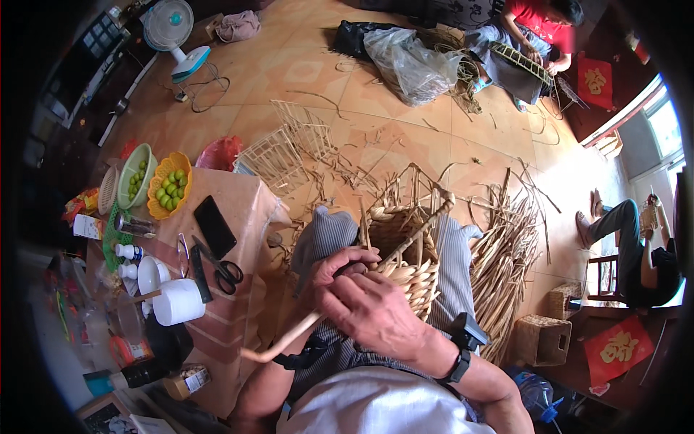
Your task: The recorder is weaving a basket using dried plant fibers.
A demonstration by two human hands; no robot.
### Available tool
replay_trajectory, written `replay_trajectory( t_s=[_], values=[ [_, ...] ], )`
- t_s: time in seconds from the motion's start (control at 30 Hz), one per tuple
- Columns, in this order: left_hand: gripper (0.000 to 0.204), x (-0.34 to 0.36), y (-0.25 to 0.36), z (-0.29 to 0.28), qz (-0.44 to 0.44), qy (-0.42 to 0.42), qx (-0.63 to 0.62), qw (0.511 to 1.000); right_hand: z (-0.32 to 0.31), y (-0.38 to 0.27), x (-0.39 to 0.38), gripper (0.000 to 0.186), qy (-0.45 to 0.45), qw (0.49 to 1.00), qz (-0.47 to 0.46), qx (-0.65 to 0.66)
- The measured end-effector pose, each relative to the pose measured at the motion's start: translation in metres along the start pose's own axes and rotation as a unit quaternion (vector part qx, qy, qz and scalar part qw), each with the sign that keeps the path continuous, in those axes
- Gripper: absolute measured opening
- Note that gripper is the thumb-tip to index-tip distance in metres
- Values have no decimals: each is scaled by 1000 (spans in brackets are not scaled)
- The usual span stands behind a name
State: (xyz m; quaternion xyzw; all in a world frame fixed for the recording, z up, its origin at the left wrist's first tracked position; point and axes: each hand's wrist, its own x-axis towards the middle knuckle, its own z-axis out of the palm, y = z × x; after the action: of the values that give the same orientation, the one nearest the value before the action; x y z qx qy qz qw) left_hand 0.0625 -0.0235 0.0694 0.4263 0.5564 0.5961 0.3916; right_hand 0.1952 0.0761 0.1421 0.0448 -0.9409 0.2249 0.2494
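Observation:
A half-woven straw basket [416, 286] rests on my lap, tilted, with a wire-like frame and upright stakes rising at its far side. My left hand [338, 265] is closed at the basket's near left edge, its fingers partly covered by my other hand. Across it lies my right hand [379, 311], with bent fingers pinched on a pale straw strand [285, 341]. The strand's loose end sticks out toward the lower left. Exactly how the fingertips grip is hidden.
Left, a table [242, 239] carries scissors [226, 273], a black phone [215, 225], a white cup [178, 301] and bowls of green fruit [170, 189]. Loose straw [502, 267] lies right of my legs, near a finished basket [543, 340]. Two people [538, 36] sit working farther off.

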Motion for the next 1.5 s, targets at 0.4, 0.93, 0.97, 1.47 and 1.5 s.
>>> replay_trajectory(
  t_s=[0.4,0.93,0.97,1.47,1.5],
  values=[
    [26,39,-2,15,-97,2,-168,981,-40,12,-44,35,59,951,303,-7],
    [10,4,-10,40,12,257,-208,944,-38,21,-50,27,56,966,251,22],
    [10,1,-11,38,11,257,-208,944,-39,21,-51,29,35,970,239,15],
    [16,32,18,30,-78,158,-15,984,-45,4,-57,48,-53,976,203,-52],
    [13,34,22,36,-94,149,-76,982,-43,5,-59,47,-45,976,211,-43]
  ],
)
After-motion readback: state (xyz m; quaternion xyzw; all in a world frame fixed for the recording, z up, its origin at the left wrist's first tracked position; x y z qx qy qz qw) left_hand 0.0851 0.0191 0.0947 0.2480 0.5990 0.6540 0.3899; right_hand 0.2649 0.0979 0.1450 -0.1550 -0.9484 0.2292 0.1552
